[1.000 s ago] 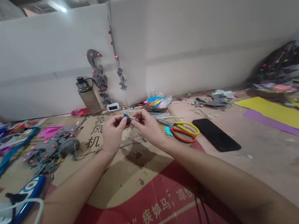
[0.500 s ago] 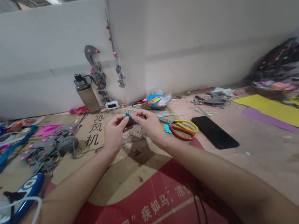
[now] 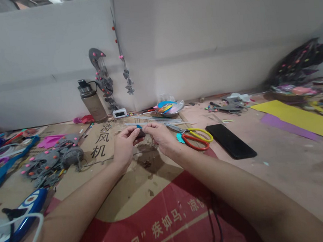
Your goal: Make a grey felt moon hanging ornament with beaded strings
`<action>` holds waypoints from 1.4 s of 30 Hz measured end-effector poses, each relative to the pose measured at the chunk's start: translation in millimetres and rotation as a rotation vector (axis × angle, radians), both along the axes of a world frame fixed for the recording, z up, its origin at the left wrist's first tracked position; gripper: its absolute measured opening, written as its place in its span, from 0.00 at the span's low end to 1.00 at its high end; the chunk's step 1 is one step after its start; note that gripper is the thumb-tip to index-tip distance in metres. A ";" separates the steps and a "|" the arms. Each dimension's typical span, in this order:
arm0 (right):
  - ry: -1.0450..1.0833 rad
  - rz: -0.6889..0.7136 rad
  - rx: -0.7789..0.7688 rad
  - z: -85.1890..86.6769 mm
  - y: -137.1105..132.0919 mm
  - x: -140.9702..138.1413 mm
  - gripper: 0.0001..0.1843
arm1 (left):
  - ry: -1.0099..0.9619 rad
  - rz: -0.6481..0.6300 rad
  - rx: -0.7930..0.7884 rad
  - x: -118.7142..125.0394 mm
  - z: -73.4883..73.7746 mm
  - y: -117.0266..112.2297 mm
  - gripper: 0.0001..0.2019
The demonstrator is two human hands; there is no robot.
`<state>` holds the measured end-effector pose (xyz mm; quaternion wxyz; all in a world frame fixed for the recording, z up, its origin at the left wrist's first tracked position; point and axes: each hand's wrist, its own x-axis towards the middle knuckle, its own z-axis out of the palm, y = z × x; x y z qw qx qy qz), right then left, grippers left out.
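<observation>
Over the cardboard, my left hand (image 3: 124,144) is closed in a pinch on a small dark piece, felt by its look (image 3: 141,133). A tiny blue piece (image 3: 138,126) shows at its upper edge, by the thumb. My right hand (image 3: 163,136) is closed too, its thumb and forefinger pressed together at the right end of the dark piece; what exactly they grip is partly hidden. Right of that hand lie scissors (image 3: 195,141) with red and yellow handles and a turquoise scalloped cut-out (image 3: 180,137).
A black phone (image 3: 231,141) lies right of the scissors. Grey felt pieces with pink and orange beads (image 3: 50,159) lie at left, near a blue-and-white object (image 3: 25,214). Behind stand a bottle (image 3: 93,104), a small white clock-like device (image 3: 119,113) and a dish of coloured scraps (image 3: 168,109).
My right hand has shifted slightly down and its fingers have drawn a little to the right along the dark piece. The whole view has moved slightly.
</observation>
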<state>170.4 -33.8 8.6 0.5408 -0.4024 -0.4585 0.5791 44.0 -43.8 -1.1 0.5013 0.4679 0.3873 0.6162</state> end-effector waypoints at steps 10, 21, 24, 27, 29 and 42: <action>-0.036 -0.021 -0.040 -5.2 -1.6 -3.5 0.04 | -0.019 -0.010 -0.128 3.6 1.1 -0.8 0.12; -0.038 -0.034 -0.116 -14.3 5.7 0.9 0.07 | -0.109 -0.136 -0.242 -1.2 -0.3 3.8 0.09; -0.039 -0.032 -0.131 -17.8 4.2 -1.3 0.08 | -0.098 -0.125 -0.252 -0.4 -1.4 3.4 0.07; -0.032 -0.027 -0.142 -21.2 2.5 -2.9 0.07 | -0.100 -0.109 -0.287 0.0 -3.7 3.9 0.05; -0.021 -0.021 -0.143 -22.1 1.5 -3.4 0.07 | -0.108 -0.115 -0.293 -0.6 -5.3 5.1 0.05; 0.064 -0.063 -0.131 -26.7 -3.9 -5.0 0.10 | -0.114 -0.108 -0.209 3.5 -13.7 3.5 0.10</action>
